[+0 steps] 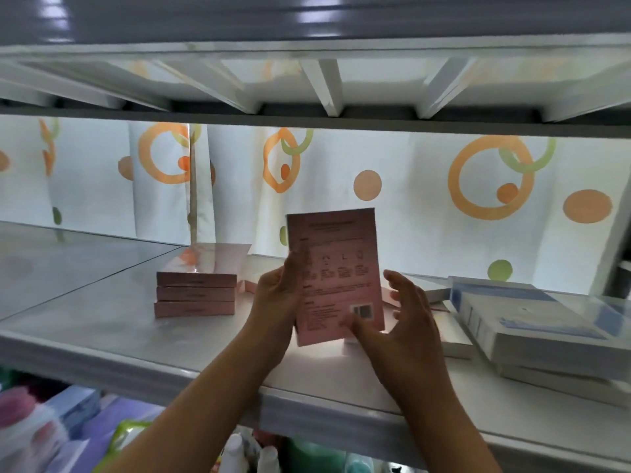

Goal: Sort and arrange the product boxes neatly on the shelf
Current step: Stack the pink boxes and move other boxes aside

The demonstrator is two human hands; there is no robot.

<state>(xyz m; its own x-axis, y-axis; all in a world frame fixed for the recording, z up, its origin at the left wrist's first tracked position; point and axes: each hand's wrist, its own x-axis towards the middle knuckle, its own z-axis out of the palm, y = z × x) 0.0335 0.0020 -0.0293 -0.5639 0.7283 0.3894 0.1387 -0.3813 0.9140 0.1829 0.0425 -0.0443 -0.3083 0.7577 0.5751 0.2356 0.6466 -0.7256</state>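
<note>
At the centre of the frame a pink box [336,271] is held upright above the white shelf [102,339], its printed back with small diagrams and a barcode turned to the camera. The left hand [278,302] grasps the box along its left edge, thumb on the printed face and fingers curled behind it. The right hand [406,319] is at the lower right corner of the box, its thumb lying against the face near the barcode while the other fingers are spread and loosely bent, apart from the box's right edge; whether this hand truly bears any of the box's weight cannot be told. Left of centre, a stack of pink boxes [195,298] lies flat on the shelf, three spines showing one above the other, the glossy top reflecting light. Another flat pink box [249,285] peeps out just behind the left hand. At the right of the frame, white-and-blue boxes [532,322] lie piled at uneven angles, one across another. Behind the shelf hangs a white curtain [409,186] printed with orange rings and orange and green dots. Across the top of the frame runs the ribbed underside of the upper shelf [327,80]. At the lower left, beneath the shelf, blurred coloured packages [68,428] can be seen.
</note>
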